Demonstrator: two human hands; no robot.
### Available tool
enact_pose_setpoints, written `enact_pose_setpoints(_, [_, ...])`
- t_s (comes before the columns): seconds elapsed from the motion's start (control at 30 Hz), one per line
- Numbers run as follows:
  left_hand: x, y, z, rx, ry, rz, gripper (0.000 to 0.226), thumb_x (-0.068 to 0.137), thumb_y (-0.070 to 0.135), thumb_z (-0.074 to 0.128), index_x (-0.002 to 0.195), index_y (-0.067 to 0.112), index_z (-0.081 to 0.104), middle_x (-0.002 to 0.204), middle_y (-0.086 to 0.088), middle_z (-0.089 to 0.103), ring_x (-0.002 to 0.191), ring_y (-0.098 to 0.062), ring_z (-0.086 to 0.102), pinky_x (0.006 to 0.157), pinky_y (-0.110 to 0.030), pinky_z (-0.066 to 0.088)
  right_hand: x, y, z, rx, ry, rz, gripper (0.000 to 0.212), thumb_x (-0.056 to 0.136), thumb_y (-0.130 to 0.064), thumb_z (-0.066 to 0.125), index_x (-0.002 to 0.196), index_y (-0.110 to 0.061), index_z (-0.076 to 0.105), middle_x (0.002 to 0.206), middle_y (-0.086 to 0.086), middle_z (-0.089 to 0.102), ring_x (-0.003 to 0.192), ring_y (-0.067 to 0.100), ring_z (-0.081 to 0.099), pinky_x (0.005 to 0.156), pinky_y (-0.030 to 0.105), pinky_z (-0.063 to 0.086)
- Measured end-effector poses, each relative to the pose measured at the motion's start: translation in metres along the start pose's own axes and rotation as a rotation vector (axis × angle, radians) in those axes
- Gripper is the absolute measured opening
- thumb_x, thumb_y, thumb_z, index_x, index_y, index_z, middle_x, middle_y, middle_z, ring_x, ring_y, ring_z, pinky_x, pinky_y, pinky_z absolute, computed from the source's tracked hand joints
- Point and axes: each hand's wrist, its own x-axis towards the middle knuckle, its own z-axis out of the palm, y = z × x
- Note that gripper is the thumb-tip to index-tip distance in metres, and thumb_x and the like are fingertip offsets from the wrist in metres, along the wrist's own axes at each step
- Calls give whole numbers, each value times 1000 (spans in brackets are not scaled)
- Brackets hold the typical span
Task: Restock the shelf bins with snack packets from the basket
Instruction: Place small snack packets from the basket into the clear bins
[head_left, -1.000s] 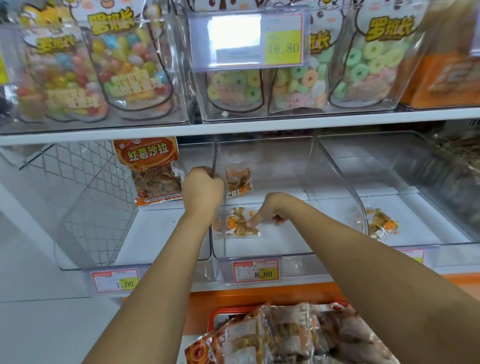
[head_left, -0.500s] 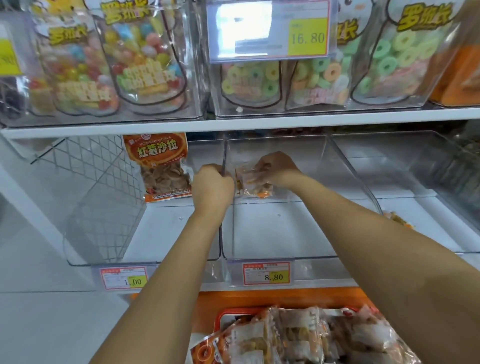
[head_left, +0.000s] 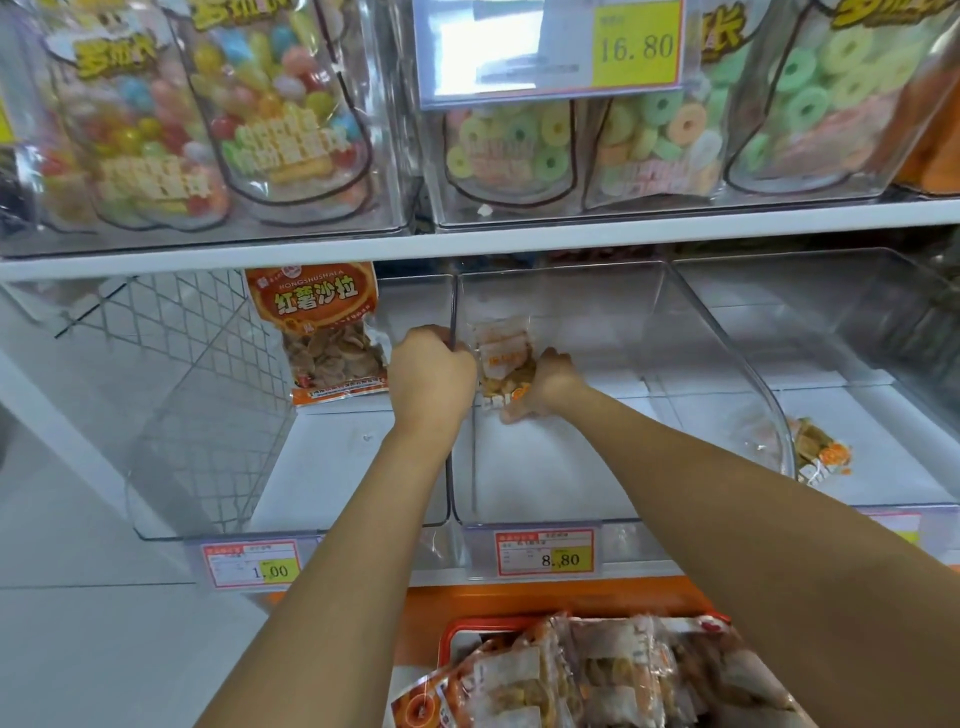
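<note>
Inside middle bin (head_left: 691, 338), right fingers (head_left: 515, 414) grip packet (head_left: 503, 358) bottom.

Lower row: three clear bins (head_left: 545, 467). Left bin: one orange bag (head_left: 322, 332). Right bin: one snack packet (head_left: 821, 452). Upper row, right: three ring-candy bags (head_left: 509, 150). Legible price tags (head_left: 545, 552): three. Near edge: one basket (head_left: 452, 631).
</note>
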Motion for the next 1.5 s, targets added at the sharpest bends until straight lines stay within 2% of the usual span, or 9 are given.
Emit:
enact_pose_setpoints(0.27, [0,1,0,4,-1,-8,22,90,8,51,102,3,69,96,-13,67,76,-24,54,66,-26,40,4,-9,15,-6,284,-46,58,88,-21,66,130,-2,31,129,14,45,111,31,57,83,36,49])
enact_pose_setpoints(0.37, [-1,2,-1,12,-2,-8,23,90,8,51,102,4,69,96,-13,67,76,-23,53,66,-26,39,5,-8,14,-10,218,-79,64,79,-34,75,125,-4,42,123,12,51,108,29,58,88,36,49])
enact_pose_setpoints(0.5, [0,1,0,17,0,1,21,91,9,51,100,3,69,95,-13,67,75,-23,53,66,-27,40,11,-1,11,-126,96,-147,44,81,-43,71,106,-9,59,106,5,66,95,21,62,86,29,50])
enact_pose_setpoints(0.7, [0,0,1,23,-1,2,21,91,10,51,100,3,69,94,-12,66,74,-23,54,66,-27,41,9,-3,8,60,31,-142,73,71,-75,59,106,-12,64,100,5,68,95,22,64,88,33,52])
enact_pose_setpoints(0.87, [1,0,1,9,2,-8,20,91,9,51,97,3,68,91,-12,65,74,-24,55,66,-27,41,5,-6,7,31,2,-105,73,76,-75,54,115,-13,59,106,10,66,102,25,61,88,36,53])
enact_pose_setpoints(1.13, [-1,1,-5,60,-53,-13,21,91,14,51,96,3,68,91,-14,66,78,-29,57,66,-28,40,-37,-12,-25,-113,-7,-170,55,94,-52,46,120,-4,55,115,15,62,106,28,61,95,32,46])
enact_pose_setpoints(1.3, [-15,-2,-12,268,-98,75,28,91,19,52,110,4,66,103,-18,67,91,-37,61,69,-32,45,-97,5,-61,-58,103,-288,32,89,-32,62,70,-9,51,81,11,56,86,29,60,66,28,40])
enact_pose_setpoints(1.4, [-32,-4,-21,357,-138,144,34,95,29,48,110,4,64,100,-20,67,89,-38,61,70,-34,47,-154,23,-70,-9,131,-431,37,88,-33,66,63,-10,51,67,13,58,72,26,60,59,27,41])
enact_pose_setpoints(1.5, [-55,-11,-32,391,-184,196,33,95,30,48,105,1,62,90,-20,65,85,-38,61,63,-32,41,-214,38,-52,-80,25,-572,42,88,-41,64,60,-15,46,57,-2,46,56,11,44,54,24,35])
